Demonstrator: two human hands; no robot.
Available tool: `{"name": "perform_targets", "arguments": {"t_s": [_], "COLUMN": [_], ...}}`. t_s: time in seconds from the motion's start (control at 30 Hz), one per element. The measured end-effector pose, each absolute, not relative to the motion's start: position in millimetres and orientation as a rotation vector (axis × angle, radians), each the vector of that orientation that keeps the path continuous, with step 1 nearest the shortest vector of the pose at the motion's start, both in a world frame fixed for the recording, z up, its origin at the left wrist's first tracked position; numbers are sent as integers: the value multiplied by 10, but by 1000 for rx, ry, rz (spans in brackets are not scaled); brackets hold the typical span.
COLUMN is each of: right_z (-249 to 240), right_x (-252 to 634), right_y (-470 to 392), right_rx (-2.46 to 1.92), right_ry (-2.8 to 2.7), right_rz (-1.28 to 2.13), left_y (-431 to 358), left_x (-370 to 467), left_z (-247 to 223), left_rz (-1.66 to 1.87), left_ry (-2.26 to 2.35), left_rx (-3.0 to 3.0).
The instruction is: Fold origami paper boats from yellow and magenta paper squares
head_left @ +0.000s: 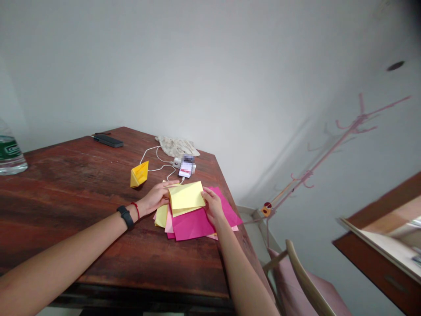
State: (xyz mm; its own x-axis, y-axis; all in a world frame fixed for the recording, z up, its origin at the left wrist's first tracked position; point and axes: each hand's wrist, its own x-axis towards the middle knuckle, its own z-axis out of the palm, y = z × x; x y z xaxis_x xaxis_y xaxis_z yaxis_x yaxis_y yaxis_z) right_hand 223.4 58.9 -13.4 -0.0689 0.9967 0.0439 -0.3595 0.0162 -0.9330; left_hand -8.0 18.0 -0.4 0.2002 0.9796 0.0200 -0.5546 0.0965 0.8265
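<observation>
Pinching the folded yellow paper (187, 195) at three o'clock, your right hand (214, 205) holds it; your left hand (157, 197) touches nine o'clock, grip unclear. Magenta paper (192, 225) at six o'clock could slip if bumped.

Left hand (160, 196) and right hand (213, 205) nearly face, 2 bare forearms (79, 250) angling inward.

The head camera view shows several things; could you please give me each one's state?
Pale yellow sheet: folded, held by both hands
Left hand: gripping its left side
Right hand: pinching its right edge
Magenta sheet: spread out, partly covered
Orange-yellow paper shape: folded
Phone: screen lit
Cloth: crumpled
Bottle: upright
</observation>
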Motion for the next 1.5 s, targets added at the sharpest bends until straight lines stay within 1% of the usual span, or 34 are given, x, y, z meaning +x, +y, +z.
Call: {"name": "perform_targets", "arguments": {"t_s": [0.13,0.23,0.37,0.53,0.93,1.2,1.5], "right_z": [-129,-127,-139,-146,-91,-91,-128], "right_x": [2242,2240,2236,2232,2206,2184,2169], "right_y": [609,608,601,603,540,539,518], "right_rx": [-889,-903,-909,-870,-846,-863,-862], "right_ry": [-979,-990,-1038,-1058,-1069,-1141,-1283], "right_rz": [1336,1341,1363,1366,1329,1209,1270], "left_y": [154,124,101,102,142,162,62], "left_x": [-134,-128,-61,-18,-9,13,51], "left_z": [11,55,62,-29,-49,-113,-26], "left_rz": [1174,1083,987,927,1184,1168,1132], "left_ry": [591,660,794,780,827,862,801], "left_rx": [803,821,969,1138,1133,1108,1104]}}
